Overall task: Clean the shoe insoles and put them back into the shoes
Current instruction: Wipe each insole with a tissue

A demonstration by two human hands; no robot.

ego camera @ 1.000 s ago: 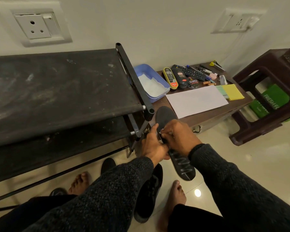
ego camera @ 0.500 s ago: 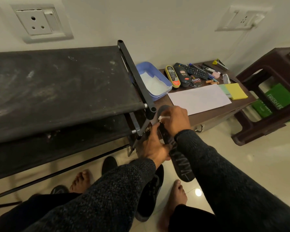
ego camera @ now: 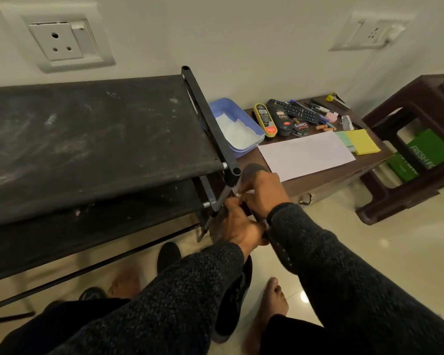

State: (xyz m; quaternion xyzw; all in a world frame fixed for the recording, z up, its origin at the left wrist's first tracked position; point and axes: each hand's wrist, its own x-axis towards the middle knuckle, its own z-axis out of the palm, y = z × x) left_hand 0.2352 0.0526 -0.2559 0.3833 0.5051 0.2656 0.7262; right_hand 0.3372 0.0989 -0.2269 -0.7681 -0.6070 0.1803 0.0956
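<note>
Left hand (ego camera: 237, 228) grips the dark insole (ego camera: 253, 170) mid-length; right hand (ego camera: 263, 192) pinches a white wipe (ego camera: 244, 193) against it. At one o'clock, blue tray (ego camera: 251, 128) holds white tissue (ego camera: 237, 131).

Two hands, left (ego camera: 237, 228) and right (ego camera: 263, 192), share one dark insole (ego camera: 251, 170) between their fingers. Below the fingers lie what appear to be three dark shoes (ego camera: 232, 307). Beyond the fingers: one blue tray (ego camera: 237, 129), one white sheet (ego camera: 305, 155), two polish bottles (ego camera: 265, 119), one remote (ego camera: 299, 112).

insole (ego camera: 253, 171) mostly hidden by hands (ego camera: 263, 192), labels unreadable
</note>
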